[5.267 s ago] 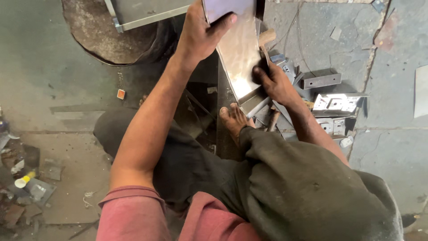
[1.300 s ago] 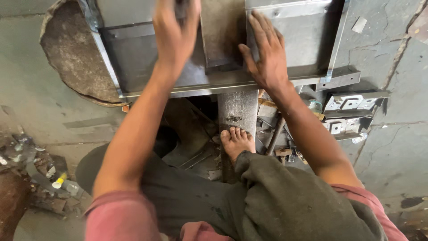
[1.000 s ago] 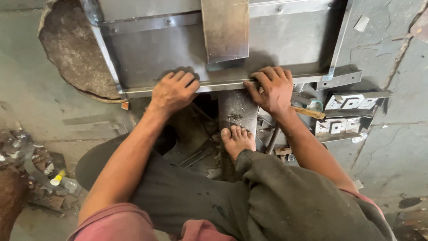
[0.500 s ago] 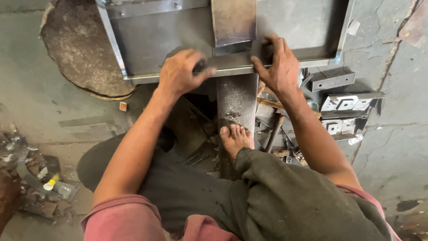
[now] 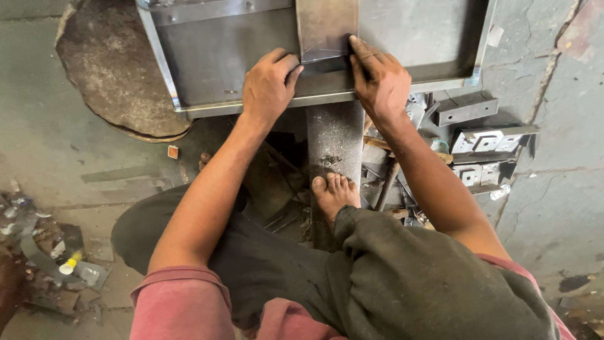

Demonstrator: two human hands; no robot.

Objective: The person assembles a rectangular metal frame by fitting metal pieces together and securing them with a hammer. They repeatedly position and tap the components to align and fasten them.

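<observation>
A large grey sheet-metal tray [image 5: 226,56] with folded edges lies in front of me, its near edge resting over a metal beam [image 5: 335,141]. A narrower steel plate [image 5: 326,28] lies on the tray at its middle. My left hand [image 5: 269,85] presses on the tray's near rim and touches the plate's lower left corner. My right hand [image 5: 379,79] lies flat at the plate's lower right corner, fingers spread on the tray. My bare foot [image 5: 335,196] rests on the beam below.
Folded metal brackets [image 5: 491,141] and small metal parts lie on the concrete floor at right. A round rusty disc [image 5: 107,69] sits under the tray's left side. Scrap and a small bottle [image 5: 69,264] litter the left edge.
Over the last second both hands shifted inward from the tray's near rim to the lower corners of the narrow plate. Earlier, that plate was held up in my hands.
</observation>
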